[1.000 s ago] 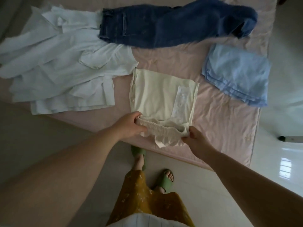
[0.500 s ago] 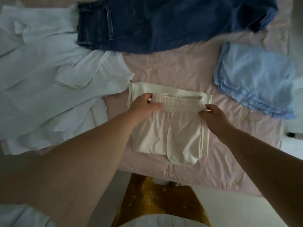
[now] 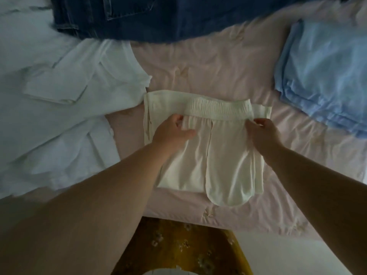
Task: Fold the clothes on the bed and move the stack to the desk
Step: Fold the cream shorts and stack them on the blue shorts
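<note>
Waistband end now folded up and over, where half a second ago still carried in both grips; one more garment nearly done. Left hand (image 3: 172, 132) resting flat, fingers loose, right hand (image 3: 262, 132) pinching the fabric edge, both just below the elastic of the cream trousers (image 3: 228, 155) on the bed (image 3: 208, 76). Beyond: white shirt (image 3: 59, 96), folded blue garment (image 3: 325, 76), jeans (image 3: 158, 16) unfolded.

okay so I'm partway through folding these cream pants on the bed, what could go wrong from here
The cream pants lie folded with the elastic waistband on top; letting go may let it spring back. A rounded flap pokes past the near edge, so the fold is uneven. The white shirt spreads close on the left; your left hand could drag it.
</note>
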